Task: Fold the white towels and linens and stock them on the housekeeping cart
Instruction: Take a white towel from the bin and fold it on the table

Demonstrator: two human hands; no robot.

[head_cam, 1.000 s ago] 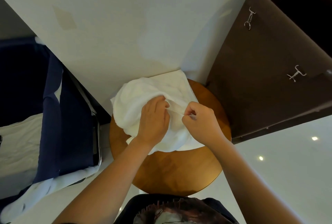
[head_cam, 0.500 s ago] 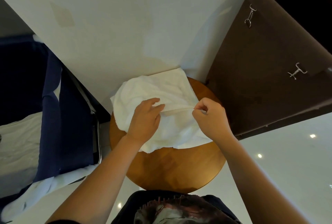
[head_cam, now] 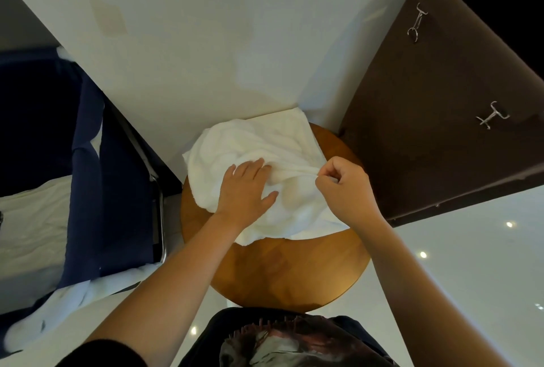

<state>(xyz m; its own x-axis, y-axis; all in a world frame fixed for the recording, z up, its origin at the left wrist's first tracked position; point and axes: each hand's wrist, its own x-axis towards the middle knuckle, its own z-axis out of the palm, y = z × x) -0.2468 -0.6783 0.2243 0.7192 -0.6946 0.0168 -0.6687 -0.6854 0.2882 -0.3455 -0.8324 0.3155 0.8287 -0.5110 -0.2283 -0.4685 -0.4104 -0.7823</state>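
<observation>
Straightening towel before first fold

Crumpled white terry towel (head_cam: 265, 157) lies bunched on the 12 o'clock half of the round wooden table (head_cam: 294, 275), far edge touching the wall. Left hand (head_cam: 245, 190) lies flat, fingers straight, pressing the cloth down at 9 o'clock of the pile. Right hand (head_cam: 344, 187) pinches a towel edge between thumb and curled fingers at 3 o'clock, and the cloth between the hands is taut. Step looks like flattening, no fold made yet. Next move likely needs corners found and matched. Brown fabric cart bag (head_cam: 426, 137) at 2 o'clock, navy fabric hamper (head_cam: 88, 166) holding white linen at 9 o'clock.
</observation>
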